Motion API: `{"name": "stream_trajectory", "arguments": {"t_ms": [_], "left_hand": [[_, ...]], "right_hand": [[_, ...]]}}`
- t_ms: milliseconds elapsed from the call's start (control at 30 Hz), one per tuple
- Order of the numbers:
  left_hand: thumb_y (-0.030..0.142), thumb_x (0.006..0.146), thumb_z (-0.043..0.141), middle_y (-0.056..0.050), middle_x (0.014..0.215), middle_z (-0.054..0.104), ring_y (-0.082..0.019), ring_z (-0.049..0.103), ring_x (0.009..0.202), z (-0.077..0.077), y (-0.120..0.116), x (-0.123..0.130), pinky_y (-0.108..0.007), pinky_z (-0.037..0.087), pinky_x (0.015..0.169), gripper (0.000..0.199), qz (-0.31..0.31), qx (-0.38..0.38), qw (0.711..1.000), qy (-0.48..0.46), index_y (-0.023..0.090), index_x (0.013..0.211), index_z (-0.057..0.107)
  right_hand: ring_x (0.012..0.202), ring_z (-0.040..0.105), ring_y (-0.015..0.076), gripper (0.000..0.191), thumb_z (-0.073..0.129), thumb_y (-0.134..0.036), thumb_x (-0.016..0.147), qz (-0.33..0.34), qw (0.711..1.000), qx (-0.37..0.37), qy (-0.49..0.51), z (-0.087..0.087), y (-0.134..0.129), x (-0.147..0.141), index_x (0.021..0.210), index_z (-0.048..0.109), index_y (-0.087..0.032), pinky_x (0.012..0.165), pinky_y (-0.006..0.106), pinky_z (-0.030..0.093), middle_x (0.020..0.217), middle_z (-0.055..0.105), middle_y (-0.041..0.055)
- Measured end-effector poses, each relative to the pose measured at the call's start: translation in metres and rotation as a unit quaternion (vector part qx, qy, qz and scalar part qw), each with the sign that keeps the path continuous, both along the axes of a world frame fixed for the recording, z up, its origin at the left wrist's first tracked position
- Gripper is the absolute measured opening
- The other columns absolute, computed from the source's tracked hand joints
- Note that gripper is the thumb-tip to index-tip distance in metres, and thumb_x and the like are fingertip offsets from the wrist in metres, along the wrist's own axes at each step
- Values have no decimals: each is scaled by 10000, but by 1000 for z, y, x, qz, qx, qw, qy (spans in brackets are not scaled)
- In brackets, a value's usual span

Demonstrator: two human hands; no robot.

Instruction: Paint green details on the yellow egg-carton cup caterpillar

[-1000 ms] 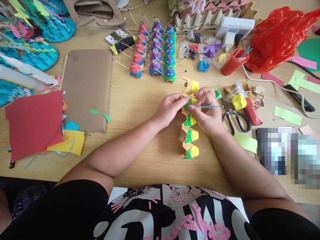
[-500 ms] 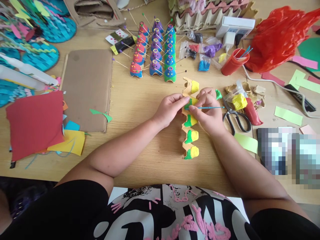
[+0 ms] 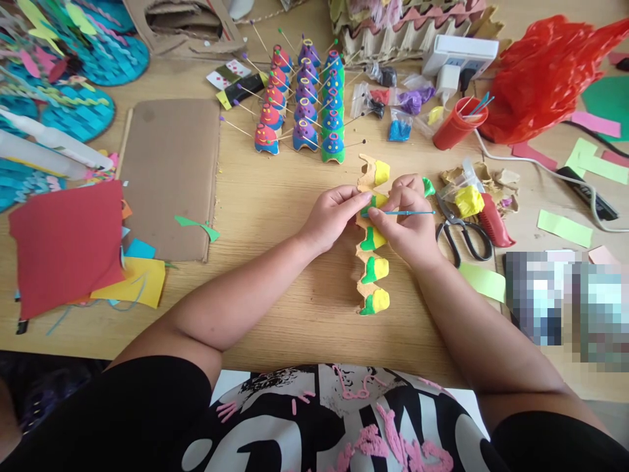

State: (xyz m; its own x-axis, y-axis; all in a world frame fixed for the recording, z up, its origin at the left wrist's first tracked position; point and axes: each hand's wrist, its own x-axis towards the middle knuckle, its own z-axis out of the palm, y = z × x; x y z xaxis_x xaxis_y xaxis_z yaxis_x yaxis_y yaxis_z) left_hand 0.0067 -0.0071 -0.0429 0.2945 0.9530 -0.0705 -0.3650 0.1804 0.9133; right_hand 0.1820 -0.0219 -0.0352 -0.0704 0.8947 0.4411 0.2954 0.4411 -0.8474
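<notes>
Carton strip [image 3: 367, 258] runs near to far, yellow tips [image 3: 381, 268] rightward, left hand [image 3: 330, 217] pinching it, right hand [image 3: 409, 221] gripping a blue stick [image 3: 417, 212].

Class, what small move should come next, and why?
Probably smooth the green clay on the second-farthest cup with the blue stick: the right hand holds it at that clay, and the left hand grips the carton strip.

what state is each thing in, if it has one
Yellow-and-green egg-carton strip: held in left hand, top cup lacking green
Thin blue stick: gripped in right hand
Black-handled metal scissors: handles apart
Round red plastic cup: open-topped, holding sticks
White rectangular power strip: plugs inserted
Red plastic bag: crumpled
Brown cardboard sheet: lying flat
</notes>
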Motion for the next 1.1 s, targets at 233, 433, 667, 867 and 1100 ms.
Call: {"name": "stream_trajectory", "arguments": {"t_ms": [233,433,667,867,1100], "left_hand": [[482,890,841,27,647,555,-94,487,610,-1,-1,-1,-245,392,606,363,-3,-1,1000,-1,204,709,695],[436,921,813,30,639,543,-88,487,613,-3,0,-2,-234,382,609,343,-9,5,1000,2,199,710,683],[447,919,814,28,646,540,-93,494,618,-3,0,-2,-239,390,618,347,-16,0,1000,-2,201,713,683],[463,910,822,25,643,539,-99,496,616,-2,-1,-2,-246,395,619,352,-14,2,1000,1,205,712,689],[454,897,837,25,633,555,-92,483,601,0,-1,-1,-246,368,588,356,-1,3,1000,3,199,694,693]], "right_hand": [[1028,605,250,413,876,-562,817,8,1000,-11,15,3,-1,0,719,609,-263,1108,570,539,928,574,30],[1041,591,247,378,863,-516,844,3,1000,-20,24,4,-1,0,734,610,-258,1090,544,526,928,571,29],[1055,580,247,371,887,-506,825,-6,998,-39,42,5,-2,0,757,613,-264,1075,518,526,927,556,26],[1010,562,235,391,880,-519,826,8,998,-47,39,7,-2,-1,744,600,-258,1062,506,513,925,544,23],[998,577,239,379,871,-485,837,26,999,-32,26,9,-4,-1,730,590,-254,1071,536,512,913,545,24]]}}
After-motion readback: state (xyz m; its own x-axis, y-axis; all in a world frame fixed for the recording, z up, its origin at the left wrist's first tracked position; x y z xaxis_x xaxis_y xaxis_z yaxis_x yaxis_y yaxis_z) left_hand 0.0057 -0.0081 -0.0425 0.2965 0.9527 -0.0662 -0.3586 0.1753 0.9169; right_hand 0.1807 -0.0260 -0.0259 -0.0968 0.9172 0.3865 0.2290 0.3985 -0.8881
